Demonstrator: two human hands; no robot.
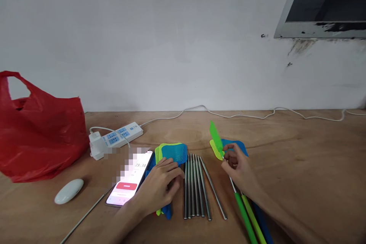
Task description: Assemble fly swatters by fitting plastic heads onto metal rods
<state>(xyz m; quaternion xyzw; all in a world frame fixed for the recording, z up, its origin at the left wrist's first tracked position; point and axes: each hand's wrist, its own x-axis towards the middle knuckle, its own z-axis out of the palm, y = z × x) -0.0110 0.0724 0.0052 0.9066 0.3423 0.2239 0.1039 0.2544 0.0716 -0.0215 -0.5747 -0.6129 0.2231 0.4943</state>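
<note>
My right hand [238, 167] pinches a green fly swatter near its neck. The green swatter head [215, 137] is raised on edge, and its thin metal rod runs down to a green handle [246, 217]. Under it lie a yellow-green swatter head [216, 150] and a blue one [238, 146]. My left hand [161, 181] lies loosely bent over a pile of swatter heads [174, 152], thumb and forefinger apart, with nothing visible between them. Between my hands, several metal rods [196, 187] lie side by side, one angled off to the right.
To the left are a lit phone [128, 183] showing a timer, a white power strip [122, 135] with a plug, a white oval object [69, 191] and a red plastic bag [42, 133]. A white cable [237, 116] runs along the wall.
</note>
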